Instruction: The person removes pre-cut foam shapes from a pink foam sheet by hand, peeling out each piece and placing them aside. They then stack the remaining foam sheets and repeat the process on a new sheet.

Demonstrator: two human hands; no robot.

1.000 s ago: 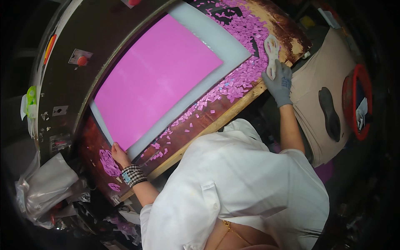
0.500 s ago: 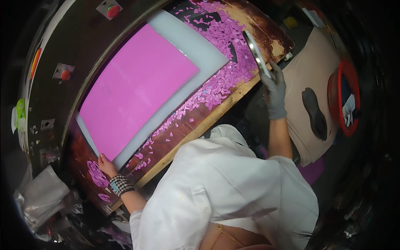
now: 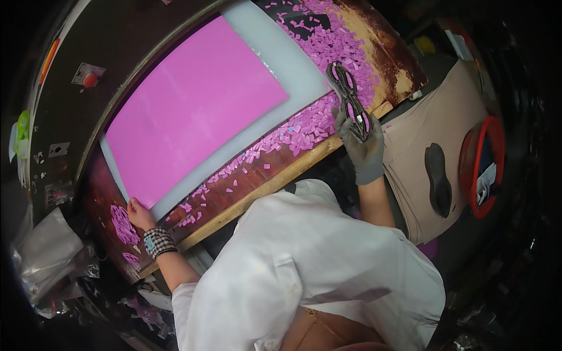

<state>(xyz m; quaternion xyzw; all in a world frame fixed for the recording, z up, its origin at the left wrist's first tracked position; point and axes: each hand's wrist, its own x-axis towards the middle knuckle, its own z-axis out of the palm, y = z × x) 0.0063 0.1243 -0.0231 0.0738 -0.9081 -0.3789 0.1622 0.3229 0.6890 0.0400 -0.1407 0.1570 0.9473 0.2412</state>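
Note:
My bare left hand [image 3: 139,215] pinches the near-left corner of a large pink sheet [image 3: 199,111]. That sheet lies on a pale grey-white cutting board [image 3: 295,67]. In my gloved right hand [image 3: 364,153] is a dark, sole-shaped cutting die [image 3: 348,96], gripped by its near end. The die hangs over pink scraps, off the right side of the sheet, and pink shows through its openings. Thumb and fingers are closed around the die's edges; part of the grip is hidden under it.
Small pink scraps [image 3: 310,117] litter the wooden table around the board. Thin pink strips [image 3: 123,225] lie by my left hand. At right, a dark sole-shaped piece [image 3: 438,180] rests on stacked beige sheets [image 3: 404,169] beside a red bucket [image 3: 464,169]. A machine panel carries a red button [image 3: 90,80].
The die has turned from nearly edge-on to showing its broad face, and my right hand has come left and nearer. My left hand keeps hold of the sheet's corner. The whole view has shifted slightly.

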